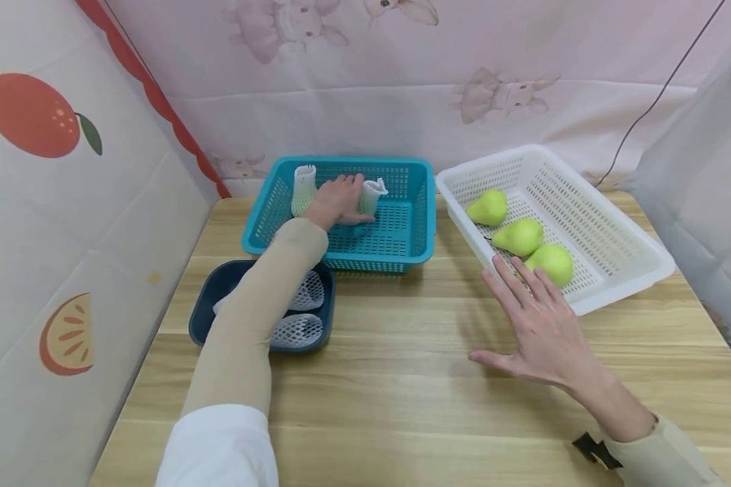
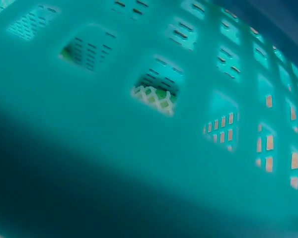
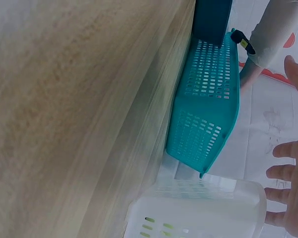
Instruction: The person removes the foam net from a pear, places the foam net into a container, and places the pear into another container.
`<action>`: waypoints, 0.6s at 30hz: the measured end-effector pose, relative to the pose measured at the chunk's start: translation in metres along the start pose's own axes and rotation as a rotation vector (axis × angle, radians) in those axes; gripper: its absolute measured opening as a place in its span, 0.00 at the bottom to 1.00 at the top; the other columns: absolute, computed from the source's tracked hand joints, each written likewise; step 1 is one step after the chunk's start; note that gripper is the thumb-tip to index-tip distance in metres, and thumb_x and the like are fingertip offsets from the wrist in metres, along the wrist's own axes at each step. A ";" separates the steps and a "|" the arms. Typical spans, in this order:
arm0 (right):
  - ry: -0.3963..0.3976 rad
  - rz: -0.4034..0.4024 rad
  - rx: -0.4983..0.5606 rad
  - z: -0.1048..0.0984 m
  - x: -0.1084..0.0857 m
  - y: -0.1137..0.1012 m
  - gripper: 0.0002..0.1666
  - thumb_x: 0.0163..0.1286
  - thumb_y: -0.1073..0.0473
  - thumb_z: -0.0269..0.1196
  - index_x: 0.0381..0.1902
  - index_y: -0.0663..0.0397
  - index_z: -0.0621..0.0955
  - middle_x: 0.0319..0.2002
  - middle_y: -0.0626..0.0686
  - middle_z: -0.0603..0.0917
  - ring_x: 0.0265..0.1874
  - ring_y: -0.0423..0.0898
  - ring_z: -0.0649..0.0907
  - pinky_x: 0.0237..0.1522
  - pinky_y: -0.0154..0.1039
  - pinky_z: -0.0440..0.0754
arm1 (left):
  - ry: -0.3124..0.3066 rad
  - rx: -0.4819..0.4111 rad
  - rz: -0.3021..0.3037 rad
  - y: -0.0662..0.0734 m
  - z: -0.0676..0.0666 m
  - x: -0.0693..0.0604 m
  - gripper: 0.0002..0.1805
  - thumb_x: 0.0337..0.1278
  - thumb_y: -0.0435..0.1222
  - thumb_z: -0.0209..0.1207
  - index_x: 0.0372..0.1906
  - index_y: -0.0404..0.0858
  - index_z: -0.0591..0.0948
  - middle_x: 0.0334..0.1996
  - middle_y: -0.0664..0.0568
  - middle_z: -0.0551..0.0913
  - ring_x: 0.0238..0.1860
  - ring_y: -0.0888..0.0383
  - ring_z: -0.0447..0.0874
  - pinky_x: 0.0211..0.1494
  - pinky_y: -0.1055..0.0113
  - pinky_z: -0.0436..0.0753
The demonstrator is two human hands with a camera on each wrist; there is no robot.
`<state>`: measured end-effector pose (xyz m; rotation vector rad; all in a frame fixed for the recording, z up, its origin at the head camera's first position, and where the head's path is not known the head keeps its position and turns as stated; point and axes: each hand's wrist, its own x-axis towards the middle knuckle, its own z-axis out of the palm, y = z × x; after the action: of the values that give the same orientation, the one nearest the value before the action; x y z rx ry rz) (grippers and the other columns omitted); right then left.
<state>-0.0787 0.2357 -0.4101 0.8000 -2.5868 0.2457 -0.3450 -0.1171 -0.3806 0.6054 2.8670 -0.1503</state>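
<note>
In the head view my left hand [image 1: 336,201] reaches into the teal basket [image 1: 417,256]. Thumb and fingers hold the side of a pear in a white foam net [image 1: 371,195], partly hidden by the hand. To the left of it, another netted pear [image 1: 304,193] stands in the same basket, pale green showing through the mesh. My right hand [image 1: 542,331] is spread flat, its fingertips over the near edge of the white basket [image 1: 633,270], holding nothing. Three green pears [image 1: 518,237] lie in that basket, the nearest partly behind the fingers.
Under my left forearm stands a dark blue bin [image 1: 204,297] with several white foam nets [image 1: 298,330] in it. All the containers rest on a wooden table [image 1: 390,379]. A printed cloth [image 1: 365,122] hangs behind them. Through the left wrist view, the teal basket wall [image 2: 114,129] fills nearly everything.
</note>
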 end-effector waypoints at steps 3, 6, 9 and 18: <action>0.000 0.000 0.004 0.000 0.000 0.000 0.74 0.59 0.04 0.36 0.81 0.56 0.65 0.83 0.62 0.63 0.83 0.62 0.61 0.87 0.39 0.32 | 0.002 0.023 0.005 0.000 0.000 0.000 0.51 0.66 0.63 0.62 0.80 0.35 0.58 0.72 0.36 0.72 0.73 0.39 0.72 0.73 0.43 0.77; -0.006 0.000 0.007 0.000 0.001 0.001 0.74 0.59 0.04 0.38 0.82 0.55 0.63 0.83 0.61 0.63 0.83 0.63 0.61 0.87 0.39 0.32 | -0.015 0.048 0.005 -0.001 0.000 0.000 0.49 0.67 0.62 0.62 0.79 0.36 0.60 0.72 0.36 0.71 0.73 0.39 0.71 0.73 0.42 0.77; -0.010 0.001 0.009 0.000 0.000 0.001 0.74 0.58 0.04 0.39 0.83 0.54 0.63 0.83 0.61 0.62 0.83 0.63 0.62 0.87 0.38 0.32 | -0.033 0.075 0.007 -0.002 0.001 0.000 0.48 0.67 0.62 0.63 0.79 0.37 0.61 0.73 0.34 0.69 0.74 0.38 0.69 0.74 0.42 0.76; 0.009 -0.005 0.010 0.002 -0.001 0.002 0.74 0.59 0.04 0.38 0.81 0.55 0.65 0.82 0.61 0.64 0.84 0.61 0.60 0.86 0.37 0.32 | -0.050 0.081 0.012 0.002 0.003 -0.002 0.51 0.62 0.57 0.70 0.78 0.34 0.60 0.74 0.35 0.69 0.75 0.38 0.69 0.73 0.43 0.77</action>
<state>-0.0800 0.2372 -0.4127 0.8068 -2.5765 0.2599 -0.3417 -0.1162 -0.3836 0.6247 2.8202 -0.2773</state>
